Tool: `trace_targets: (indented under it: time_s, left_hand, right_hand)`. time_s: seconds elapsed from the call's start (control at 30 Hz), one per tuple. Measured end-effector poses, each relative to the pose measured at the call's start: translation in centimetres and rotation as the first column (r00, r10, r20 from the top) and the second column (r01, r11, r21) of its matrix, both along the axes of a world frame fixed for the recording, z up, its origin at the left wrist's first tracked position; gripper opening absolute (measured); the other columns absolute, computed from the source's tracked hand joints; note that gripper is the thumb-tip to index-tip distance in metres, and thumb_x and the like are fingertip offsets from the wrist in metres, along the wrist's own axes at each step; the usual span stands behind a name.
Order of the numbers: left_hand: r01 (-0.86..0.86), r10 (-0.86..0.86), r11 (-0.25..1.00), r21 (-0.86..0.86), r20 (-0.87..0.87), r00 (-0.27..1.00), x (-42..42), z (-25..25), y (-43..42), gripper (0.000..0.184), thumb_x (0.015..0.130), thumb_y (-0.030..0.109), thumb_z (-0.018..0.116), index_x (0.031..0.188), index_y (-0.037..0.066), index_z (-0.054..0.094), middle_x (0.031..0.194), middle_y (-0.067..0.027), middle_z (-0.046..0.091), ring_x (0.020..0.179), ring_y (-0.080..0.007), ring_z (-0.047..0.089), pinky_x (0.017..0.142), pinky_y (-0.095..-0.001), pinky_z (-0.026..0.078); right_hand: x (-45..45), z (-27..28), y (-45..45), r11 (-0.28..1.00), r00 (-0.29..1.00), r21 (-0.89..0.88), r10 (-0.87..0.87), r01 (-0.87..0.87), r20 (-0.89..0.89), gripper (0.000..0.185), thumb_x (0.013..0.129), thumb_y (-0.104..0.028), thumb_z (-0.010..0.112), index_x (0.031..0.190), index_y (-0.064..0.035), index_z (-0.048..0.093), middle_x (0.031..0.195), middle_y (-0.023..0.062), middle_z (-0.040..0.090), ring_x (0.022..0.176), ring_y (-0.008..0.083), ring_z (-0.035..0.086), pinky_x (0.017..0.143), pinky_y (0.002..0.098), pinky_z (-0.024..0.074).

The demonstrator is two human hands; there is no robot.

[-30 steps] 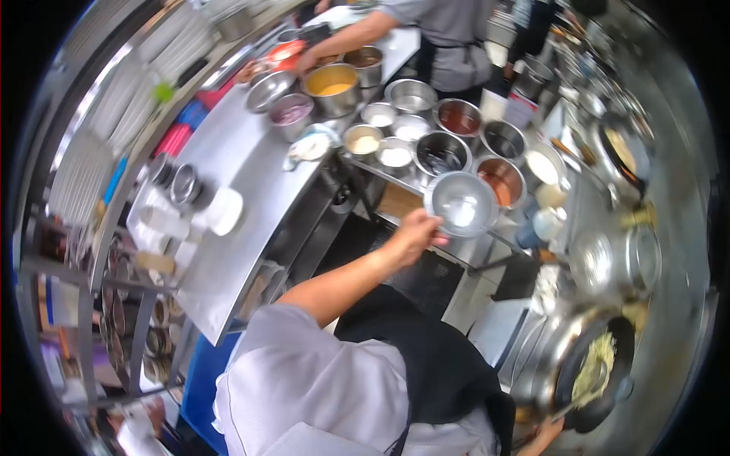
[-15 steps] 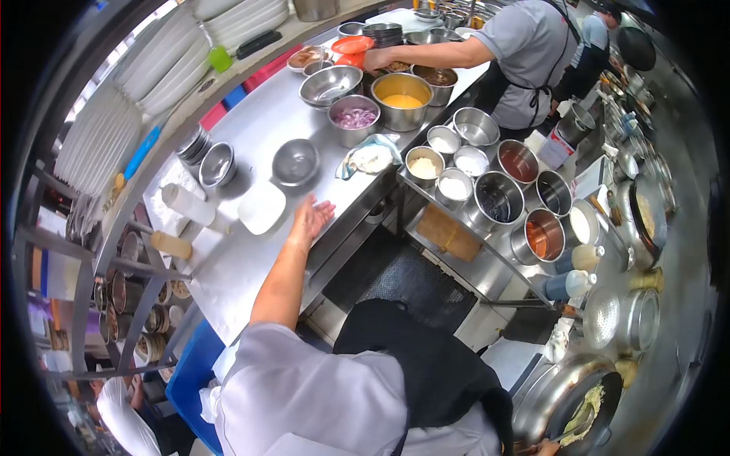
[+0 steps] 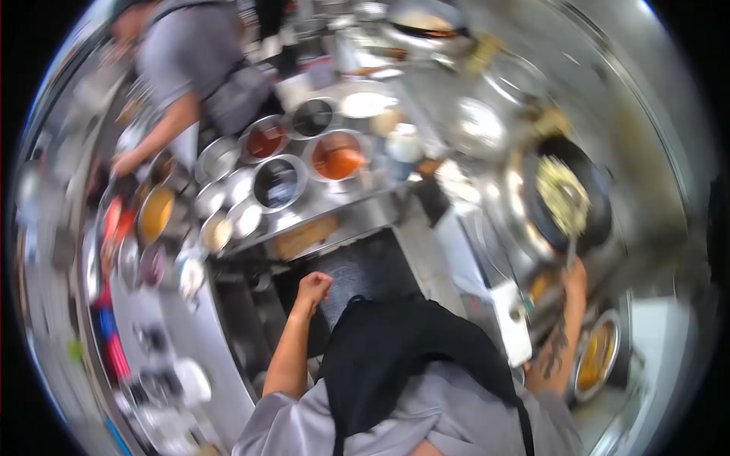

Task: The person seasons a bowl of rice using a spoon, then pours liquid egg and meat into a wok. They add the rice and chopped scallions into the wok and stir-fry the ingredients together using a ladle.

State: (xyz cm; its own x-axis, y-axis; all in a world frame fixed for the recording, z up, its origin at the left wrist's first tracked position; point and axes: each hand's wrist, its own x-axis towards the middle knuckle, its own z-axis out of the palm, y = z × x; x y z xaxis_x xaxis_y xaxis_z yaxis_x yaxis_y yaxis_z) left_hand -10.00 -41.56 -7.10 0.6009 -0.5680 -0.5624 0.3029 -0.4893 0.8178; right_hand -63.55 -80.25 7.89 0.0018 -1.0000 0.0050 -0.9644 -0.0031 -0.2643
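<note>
My right hand [image 3: 575,280] is closed round the handle of a ladle [image 3: 572,245] at the right. The ladle's bowl rests in pale yellow-green shredded food [image 3: 561,190], inside a dark wok [image 3: 601,216]. My left hand [image 3: 314,291] hangs over the dark floor mat in front of my apron, its fingers curled in, with nothing visible in them. The frame is blurred, so the exact kind of food cannot be made out.
Metal pots of red sauce [image 3: 266,139], orange sauce [image 3: 337,157] and dark liquid [image 3: 278,184] stand on a steel stand ahead. A co-worker [image 3: 194,68] reaches over the left counter [image 3: 186,327]. A pan of yellowish-brown food [image 3: 597,356] sits near my right forearm.
My view has swung right, from the counter toward the stove. My left hand has come away from the white dish and bowl, and its fingers have curled. The wok is now fully in view.
</note>
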Motion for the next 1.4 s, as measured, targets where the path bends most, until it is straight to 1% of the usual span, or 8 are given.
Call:
trace_targets:
  time_s: [0.23, 0.47, 0.7, 0.83, 1.0, 1.13, 1.23, 1.4]
  left_hand:
    - [0.551, -0.456, 0.829, -0.099, 0.451, 0.767, -7.8, 0.2, -18.6, 0.019, 0.085, 0.019, 0.064, 0.083, 0.0, 0.063, 0.067, -0.0087, 0.06, 0.056, -0.018, 0.057, 0.051, -0.0315, 0.045]
    - [0.743, -0.314, 0.662, 0.094, 0.936, 0.162, -13.5, 5.5, -35.2, 0.052, 0.074, 0.017, 0.067, 0.12, 0.001, 0.049, 0.103, -0.0223, 0.052, 0.096, -0.0378, 0.055, 0.081, -0.045, 0.047]
    - [0.554, -0.646, 0.446, 0.703, 0.681, -0.344, -13.3, 2.8, -44.8, 0.082, 0.067, 0.032, 0.076, 0.133, 0.003, 0.036, 0.107, -0.0212, 0.057, 0.099, -0.0372, 0.059, 0.082, -0.0442, 0.049]
    - [0.721, -0.75, 0.306, 0.622, 0.624, -0.22, -12.4, 3.2, -46.3, 0.072, 0.073, 0.024, 0.067, 0.131, -0.002, 0.033, 0.101, -0.0258, 0.059, 0.096, -0.0415, 0.06, 0.086, -0.0466, 0.047]
    - [0.876, -0.711, 0.438, 0.202, 0.674, 0.2, -9.0, -0.6, -47.8, 0.061, 0.076, 0.017, 0.058, 0.127, -0.008, 0.035, 0.111, -0.0345, 0.052, 0.1, -0.0493, 0.054, 0.091, -0.0486, 0.043]
    - [0.871, -0.58, 0.473, -0.132, 0.698, 0.42, -8.8, -3.5, -48.4, 0.052, 0.077, 0.006, 0.054, 0.125, -0.007, 0.038, 0.112, -0.0231, 0.055, 0.102, -0.0361, 0.056, 0.094, -0.0414, 0.042]
    - [0.612, -0.674, 0.635, -0.471, 0.049, 0.737, -10.2, 1.5, -48.8, 0.047, 0.078, 0.003, 0.053, 0.123, 0.0, 0.042, 0.109, -0.0145, 0.056, 0.097, -0.0257, 0.059, 0.086, -0.0349, 0.047]
    - [0.542, -0.707, 0.703, -0.461, -0.375, 0.599, -15.4, 6.5, -51.1, 0.035, 0.084, 0.024, 0.059, 0.113, 0.005, 0.052, 0.09, -0.0088, 0.061, 0.075, -0.0224, 0.062, 0.066, -0.0377, 0.054]
  right_hand:
    - [1.6, -0.1, 1.1, 0.994, 0.994, 0.03, -0.102, 0.101, 0.035, 0.054, 0.08, -0.015, 0.054, 0.133, -0.0052, 0.044, 0.097, 0.0282, 0.063, 0.092, 0.0419, 0.062, 0.082, 0.0484, 0.0483]
    - [3.5, -0.8, 2.6, 0.985, 0.99, 0.103, -0.143, 0.141, 0.004, 0.056, 0.083, -0.014, 0.052, 0.135, 0.0026, 0.038, 0.09, 0.0239, 0.065, 0.083, 0.0392, 0.064, 0.076, 0.0476, 0.0507]
    - [4.8, -0.9, 3.1, 0.969, 0.967, 0.084, -0.241, 0.234, 0.083, 0.051, 0.084, -0.013, 0.053, 0.132, 0.0019, 0.042, 0.09, 0.0246, 0.064, 0.082, 0.042, 0.063, 0.075, 0.0484, 0.0501]
    - [3.8, -0.9, 3.4, 0.973, 0.928, 0.011, -0.222, 0.229, 0.298, 0.043, 0.085, -0.017, 0.055, 0.123, 0.0028, 0.049, 0.092, 0.0273, 0.063, 0.085, 0.0435, 0.062, 0.076, 0.0492, 0.049]
    - [2.4, -0.3, 4.6, 0.933, 0.905, -0.148, -0.266, 0.329, 0.332, 0.039, 0.086, -0.017, 0.056, 0.119, 0.0036, 0.053, 0.095, 0.0289, 0.062, 0.088, 0.0443, 0.061, 0.078, 0.048, 0.049]
    - [0.9, 0.0, 3.8, 0.901, 0.875, 0.002, -0.421, 0.434, 0.238, 0.039, 0.086, -0.018, 0.057, 0.117, 0.0042, 0.054, 0.1, 0.0305, 0.06, 0.093, 0.045, 0.06, 0.081, 0.045, 0.0486]
    - [0.3, 0.6, 3.2, 0.899, 0.865, -0.104, -0.37, 0.426, 0.34, 0.039, 0.085, -0.018, 0.057, 0.117, 0.0046, 0.054, 0.101, 0.0302, 0.06, 0.095, 0.0449, 0.059, 0.082, 0.0452, 0.0481]
    - [-1.6, -0.3, 0.0, 0.866, 0.861, -0.143, -0.43, 0.479, 0.272, 0.037, 0.086, -0.019, 0.057, 0.115, 0.0031, 0.055, 0.098, 0.0294, 0.061, 0.093, 0.044, 0.06, 0.08, 0.0447, 0.0485]
